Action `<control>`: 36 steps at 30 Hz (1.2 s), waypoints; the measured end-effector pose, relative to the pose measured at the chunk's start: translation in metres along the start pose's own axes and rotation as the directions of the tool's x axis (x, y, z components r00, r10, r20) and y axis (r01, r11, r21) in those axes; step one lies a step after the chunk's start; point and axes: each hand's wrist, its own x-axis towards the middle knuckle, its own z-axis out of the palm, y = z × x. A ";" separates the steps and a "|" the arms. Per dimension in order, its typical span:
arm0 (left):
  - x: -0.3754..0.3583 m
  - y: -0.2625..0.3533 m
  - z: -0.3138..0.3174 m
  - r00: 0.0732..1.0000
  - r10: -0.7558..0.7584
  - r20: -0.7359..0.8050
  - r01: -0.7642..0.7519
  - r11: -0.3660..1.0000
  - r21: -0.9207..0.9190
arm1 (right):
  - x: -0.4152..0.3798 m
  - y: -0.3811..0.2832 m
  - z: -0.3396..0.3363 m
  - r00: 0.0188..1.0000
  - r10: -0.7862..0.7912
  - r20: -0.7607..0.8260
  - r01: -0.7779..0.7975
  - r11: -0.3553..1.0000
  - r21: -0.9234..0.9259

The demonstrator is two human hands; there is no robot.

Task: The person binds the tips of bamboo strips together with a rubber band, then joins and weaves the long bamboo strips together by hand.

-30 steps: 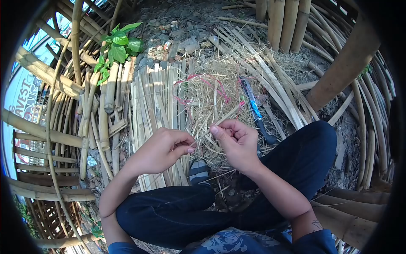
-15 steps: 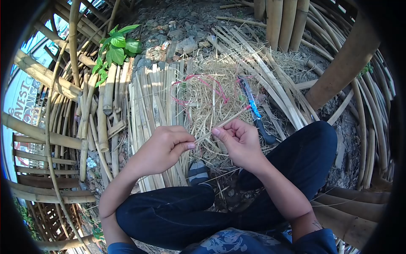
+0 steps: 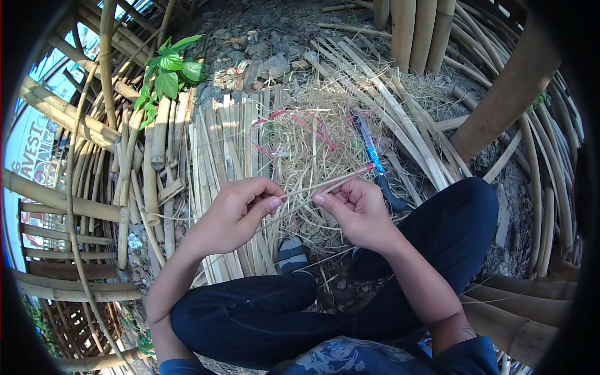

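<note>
Above crossed legs, left hand (image 3: pixel 234 212), right hand (image 3: pixel 356 209), pinching bamboo strip (image 3: pixel 325 184)

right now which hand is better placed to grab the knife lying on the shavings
Right. The right hand sits just below the knife, whose dark handle end lies beside its knuckles. The left hand is farther across the shavings. Both hands pinch the thin bamboo strip, so one grip must let go first.

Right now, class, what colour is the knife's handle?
Black, on the knife in the head view.
</note>
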 end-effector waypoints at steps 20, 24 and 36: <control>0.010 0.006 0.017 1.000 0.014 -0.018 -0.014 1.000 -0.027 | -0.015 0.031 0.046 0.805 -0.379 -0.456 0.502 0.845 0.185; 0.010 0.002 0.021 0.998 0.044 -0.034 -0.044 0.999 -0.010 | -0.030 0.033 0.050 0.904 -0.190 -0.382 0.297 0.923 0.246; 0.009 -0.002 0.021 0.999 0.037 -0.004 -0.038 0.997 -0.067 | -0.019 0.034 0.046 0.898 -0.310 -0.312 0.299 0.951 -0.082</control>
